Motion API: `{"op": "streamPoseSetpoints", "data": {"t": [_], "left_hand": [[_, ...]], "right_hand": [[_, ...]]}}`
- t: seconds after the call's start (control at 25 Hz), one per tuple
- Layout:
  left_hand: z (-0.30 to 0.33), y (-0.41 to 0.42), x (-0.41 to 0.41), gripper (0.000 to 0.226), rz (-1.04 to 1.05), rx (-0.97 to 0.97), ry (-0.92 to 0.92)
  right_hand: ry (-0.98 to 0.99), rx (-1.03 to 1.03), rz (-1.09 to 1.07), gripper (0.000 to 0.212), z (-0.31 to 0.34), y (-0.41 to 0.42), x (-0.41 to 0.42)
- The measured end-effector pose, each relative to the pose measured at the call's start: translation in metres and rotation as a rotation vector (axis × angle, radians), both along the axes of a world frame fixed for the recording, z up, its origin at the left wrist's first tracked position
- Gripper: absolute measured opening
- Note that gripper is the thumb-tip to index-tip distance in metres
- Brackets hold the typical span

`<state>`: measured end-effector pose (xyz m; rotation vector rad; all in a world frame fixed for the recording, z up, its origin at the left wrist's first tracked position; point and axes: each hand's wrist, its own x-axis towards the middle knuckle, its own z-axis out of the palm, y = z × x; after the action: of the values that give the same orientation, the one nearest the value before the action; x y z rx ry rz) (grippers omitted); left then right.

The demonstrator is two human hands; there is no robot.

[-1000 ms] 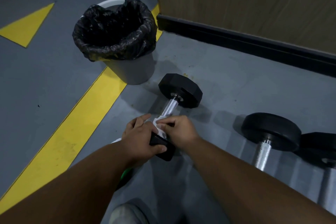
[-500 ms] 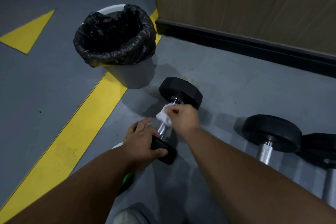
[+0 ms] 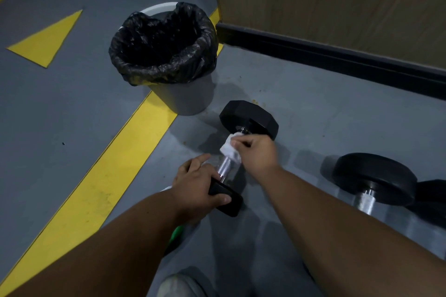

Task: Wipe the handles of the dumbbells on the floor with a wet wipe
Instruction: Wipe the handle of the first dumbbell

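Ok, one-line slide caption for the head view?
Right hand rubs a wet wipe along the dumbbell handle while the left hand steadies its near end.

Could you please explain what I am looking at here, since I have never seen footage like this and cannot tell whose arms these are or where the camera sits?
There is no machine here. A person wears a wide-angle camera on the head, looking forward and down, so both arms are their own.

The left hand grips the near black end of a dumbbell lying on the grey floor. The right hand pinches a white wet wipe wrapped round the metal handle, near its far end.

Beyond stands a bin lined with a black bag. On the right lies a second dumbbell, with part of another behind it. Yellow lines mark the floor.
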<state>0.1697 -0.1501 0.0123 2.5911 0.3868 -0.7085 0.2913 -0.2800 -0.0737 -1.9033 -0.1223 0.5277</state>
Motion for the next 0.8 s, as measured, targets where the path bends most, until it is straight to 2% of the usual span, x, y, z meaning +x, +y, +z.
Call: {"op": "streamPoseSetpoints", "data": {"t": [0.12,0.32,0.4,0.52,0.6,0.8], "left_hand": [[0.002,-0.001,0.000,0.044,0.010,-0.015,0.013],[0.005,0.010,0.001,0.038,0.013,-0.066,0.014],[0.005,0.012,0.001,0.039,0.013,-0.085,0.013],[0.005,0.012,0.001,0.041,0.008,-0.099,0.013],[0.005,0.013,0.001,0.040,0.006,-0.102,0.028],[0.001,0.028,0.003,0.039,0.023,-0.160,0.035]], "right_hand": [[0.002,-0.018,-0.043,0.011,0.003,-0.001,-0.001],[-0.014,0.034,0.289,0.013,-0.004,0.002,-0.043],[-0.005,0.042,0.224,0.012,-0.005,0.007,-0.032],[0.010,0.051,-0.010,0.011,-0.002,0.009,-0.004],[0.019,0.031,-0.054,0.011,0.001,0.010,-0.001],[0.025,0.037,0.280,0.013,0.002,0.012,-0.043]]}}
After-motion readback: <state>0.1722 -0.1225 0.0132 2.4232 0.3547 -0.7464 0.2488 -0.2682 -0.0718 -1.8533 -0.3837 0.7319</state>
